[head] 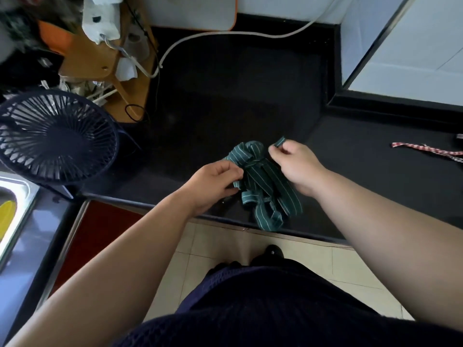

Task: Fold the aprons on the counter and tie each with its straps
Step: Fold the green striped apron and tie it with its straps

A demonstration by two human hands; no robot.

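Observation:
A green apron with thin white stripes (pixel 265 182) lies bunched into a small bundle near the front edge of the black counter (pixel 238 96), with straps wrapped around it and a loop hanging over the edge. My left hand (pixel 213 184) pinches a strap end at the bundle's left side. My right hand (pixel 295 164) pinches the other strap end, lifted just above and right of the bundle. A red-and-white checked strap (pixel 426 150) of another apron lies at the counter's far right, its body out of frame.
A dark blue desk fan (pixel 55 136) stands at the left. Behind it is a wooden board (pixel 105 61) with clutter and a white cable (pixel 225 33). A steel sink (pixel 12 211) sits at the lower left. White tiled wall rises at the right.

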